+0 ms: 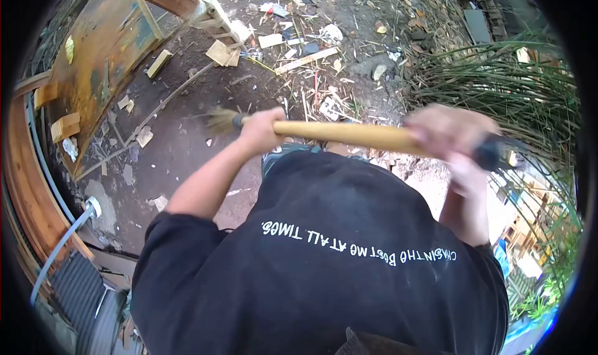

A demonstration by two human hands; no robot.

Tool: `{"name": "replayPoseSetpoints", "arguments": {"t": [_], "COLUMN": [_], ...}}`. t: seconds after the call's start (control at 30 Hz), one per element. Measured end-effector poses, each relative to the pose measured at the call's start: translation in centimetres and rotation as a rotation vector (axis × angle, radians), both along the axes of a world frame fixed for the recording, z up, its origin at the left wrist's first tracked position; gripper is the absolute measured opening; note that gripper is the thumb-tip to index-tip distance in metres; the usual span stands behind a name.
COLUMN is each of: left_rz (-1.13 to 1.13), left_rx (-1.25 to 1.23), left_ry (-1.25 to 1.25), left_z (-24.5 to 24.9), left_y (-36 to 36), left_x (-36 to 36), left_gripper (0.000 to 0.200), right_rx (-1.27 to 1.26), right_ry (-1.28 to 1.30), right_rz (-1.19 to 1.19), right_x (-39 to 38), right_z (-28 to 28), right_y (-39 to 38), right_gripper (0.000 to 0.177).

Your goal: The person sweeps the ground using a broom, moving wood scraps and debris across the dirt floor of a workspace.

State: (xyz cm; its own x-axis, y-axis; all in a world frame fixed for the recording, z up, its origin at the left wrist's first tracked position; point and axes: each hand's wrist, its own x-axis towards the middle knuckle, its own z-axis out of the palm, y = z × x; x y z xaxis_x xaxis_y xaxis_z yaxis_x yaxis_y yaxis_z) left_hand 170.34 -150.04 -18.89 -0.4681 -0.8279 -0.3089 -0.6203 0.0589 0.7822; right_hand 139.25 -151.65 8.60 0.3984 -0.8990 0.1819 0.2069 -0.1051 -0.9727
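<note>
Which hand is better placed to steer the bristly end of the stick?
Probably the left. The left hand grips the wooden handle right beside the bristly end, while the right hand holds far back by the dark grip.

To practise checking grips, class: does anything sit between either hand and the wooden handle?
Nothing visible does. The left hand closes bare round the handle near its bristles; the right hand, blurred, grips it near the dark end.
</note>
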Motion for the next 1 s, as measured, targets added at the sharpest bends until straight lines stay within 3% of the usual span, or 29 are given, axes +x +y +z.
{"name": "replayPoseSetpoints", "arguments": {"t": [0.03, 0.1, 0.2, 0.27, 0.33, 0.37, 0.4, 0.43, 0.5, 0.57, 0.63, 0.7, 0.77, 0.8, 0.9, 0.97, 1.0], "left_rz": [0.043, 0.094, 0.236, 0.220, 0.156, 0.099, 0.121, 0.118, 0.110, -0.009, -0.076, -0.059, -0.040, 0.011, 0.045, 0.127, 0.135], "left_rx": [-0.058, -0.335, -0.111, -0.075, -0.320, -0.576, -0.635, -0.603, -0.555, -0.351, -0.227, -0.162, -0.092, -0.171, -0.298, -0.493, -0.451], "left_ry": [0.019, 0.109, 0.628, 0.829, 0.785, 0.625, 0.603, 0.561, 0.480, 0.337, 0.211, 0.063, -0.136, -0.073, -0.051, 0.163, 0.194], "left_z": [-4.2, -8.3, -18.4, -15.9, -7.7, -0.4, 2.4, 4.7, 8.4, 10.5, 9.7, 7.5, 1.2, -2.7, -10.5, -10.1, -7.8], "left_y": [-0.7, -4.2, -10.0, -13.0, -13.9, -12.2, -11.3, -10.1, -8.1, -5.6, -3.7, -3.2, -4.9, -6.1, -11.9, -14.1, -14.1], "left_x": [0.3, -3.0, -12.7, -18.6, -18.8, -17.4, -17.4, -17.1, -16.3, -14.6, -13.1, -11.8, -11.6, -11.7, -15.5, -19.7, -21.2], "left_gripper": [0.014, 0.014, 0.016, 0.016, 0.016, 0.015, 0.016, 0.016, 0.015, 0.013, 0.014, 0.015, 0.017, 0.017, 0.019, 0.019, 0.019], "right_rx": [0.000, -0.195, -0.490, -0.562, -0.594, -0.645, -0.660, -0.675, -0.622, -0.465, -0.239, -0.017, 0.110, 0.052, -0.343, -0.543, -0.524], "right_ry": [0.106, 0.392, 0.637, 0.775, 0.793, 0.743, 0.646, 0.548, 0.217, -0.025, -0.207, -0.120, 0.003, -0.004, 0.467, 0.538, 0.582], "right_rz": [0.057, 0.185, 0.337, 0.350, 0.299, 0.269, 0.286, 0.301, 0.073, -0.007, -0.050, -0.232, -0.286, -0.213, 0.136, 0.197, 0.168], "right_x": [0.7, 3.9, 4.8, 4.2, 2.9, 1.9, 0.2, -2.1, -9.4, -16.8, -21.7, -15.7, -11.2, -9.9, -4.8, -6.1, -7.8], "right_z": [-1.8, -0.2, 1.9, 5.2, 8.7, 9.9, 11.6, 13.0, 13.5, 12.8, 9.9, 3.7, -1.8, -4.1, -2.7, -1.6, 0.1], "right_y": [-0.6, -0.6, -0.8, -0.6, 0.3, 0.8, 0.7, 0.8, 2.8, 3.1, 1.8, -2.3, -3.9, -3.5, -1.5, -0.8, -0.7], "right_gripper": [0.016, 0.021, 0.026, 0.031, 0.031, 0.031, 0.030, 0.030, 0.023, 0.015, 0.010, 0.009, 0.010, 0.010, 0.020, 0.021, 0.021]}}
